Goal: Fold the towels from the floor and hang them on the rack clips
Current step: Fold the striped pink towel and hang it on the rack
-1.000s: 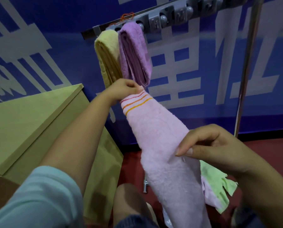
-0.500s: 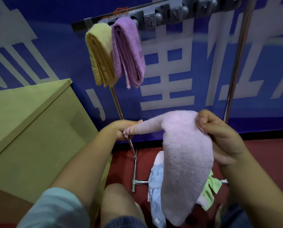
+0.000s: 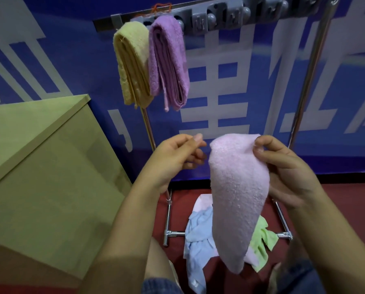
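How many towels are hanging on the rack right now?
2: a yellow towel and a purple towel, side by side at the rack's left end. None appear hidden.

I'm holding up a plain pale pink towel (image 3: 239,187). On the silver rack (image 3: 309,66) with grey clips (image 3: 200,22), a yellow towel (image 3: 132,64) and a purple towel (image 3: 169,60) are hanging. Light blue (image 3: 198,236), green (image 3: 262,238) and pink towels are lying on the dark red floor (image 3: 336,198), against a blue banner (image 3: 75,52) showing white characters.
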